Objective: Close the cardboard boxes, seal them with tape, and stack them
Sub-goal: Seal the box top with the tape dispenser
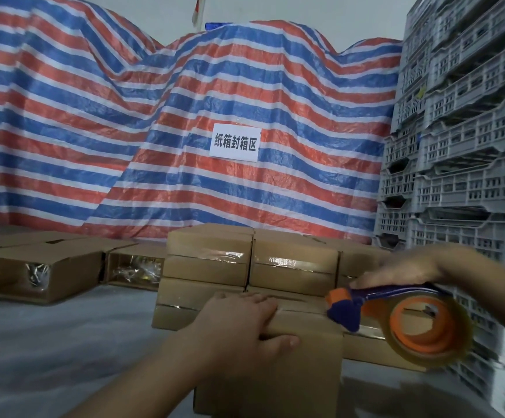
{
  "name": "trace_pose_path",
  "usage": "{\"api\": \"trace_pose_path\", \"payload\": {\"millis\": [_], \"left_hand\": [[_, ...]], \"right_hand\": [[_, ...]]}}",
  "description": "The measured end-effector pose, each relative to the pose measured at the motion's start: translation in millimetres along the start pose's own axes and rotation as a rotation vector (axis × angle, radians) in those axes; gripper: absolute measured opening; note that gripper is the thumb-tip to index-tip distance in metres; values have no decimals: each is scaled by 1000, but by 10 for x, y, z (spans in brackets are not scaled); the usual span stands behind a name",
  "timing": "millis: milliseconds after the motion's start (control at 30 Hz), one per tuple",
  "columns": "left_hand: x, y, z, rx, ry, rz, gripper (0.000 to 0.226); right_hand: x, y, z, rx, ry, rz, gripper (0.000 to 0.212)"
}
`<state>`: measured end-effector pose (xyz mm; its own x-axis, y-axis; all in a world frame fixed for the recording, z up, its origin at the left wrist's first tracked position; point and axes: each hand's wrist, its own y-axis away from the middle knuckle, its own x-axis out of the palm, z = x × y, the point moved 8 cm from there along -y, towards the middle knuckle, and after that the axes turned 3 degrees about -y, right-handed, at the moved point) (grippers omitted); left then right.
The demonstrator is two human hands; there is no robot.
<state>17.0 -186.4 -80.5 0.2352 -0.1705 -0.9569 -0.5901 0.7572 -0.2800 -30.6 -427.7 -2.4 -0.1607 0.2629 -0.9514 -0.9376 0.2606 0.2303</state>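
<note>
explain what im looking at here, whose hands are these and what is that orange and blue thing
There is no machine here. It is one picture from a camera worn on a person's head, looking forward and down, so the two hands are that person's own.

The left hand presses down on top of the nearest cardboard box, thumb over its near edge, keeping it closed. The right hand grips the handle of a tape dispenser, the blue and orange tool, which carries a roll of clear tape and is set against the top of that box.

Behind it stands a stack of taped boxes. To the left lie open boxes on their sides with something shiny inside. A striped tarpaulin with a white paper sign hangs behind, and grey plastic crates are stacked on the right.
</note>
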Motion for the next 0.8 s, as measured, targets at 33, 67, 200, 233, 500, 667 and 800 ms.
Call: {"api": "trace_pose_path", "payload": {"millis": [33, 67, 200, 233, 500, 667, 800], "left_hand": [[1, 2, 4, -6, 6, 6, 77], [-3, -1, 16, -17, 18, 20, 79], [-96, -88, -48, -33, 15, 116, 93], [-152, -135, -134, -6, -27, 94, 92], [-13, -263, -612, 114, 6, 27, 76], [4, -274, -560, 115, -10, -15, 76], [20, -263, -545, 112, -22, -25, 78]], "right_hand": [[27, -10, -16, -3, -4, -22, 59], [43, -10, -30, -5, -15, -45, 60], [90, -1, -118, 5, -98, -78, 71], [106, -6, -132, 9, -93, -79, 70], [172, 35, -113, -31, -133, -38, 65], [-208, 142, 39, -98, -100, -88, 98], [-252, 143, -55, -66, -29, -51, 86]]}}
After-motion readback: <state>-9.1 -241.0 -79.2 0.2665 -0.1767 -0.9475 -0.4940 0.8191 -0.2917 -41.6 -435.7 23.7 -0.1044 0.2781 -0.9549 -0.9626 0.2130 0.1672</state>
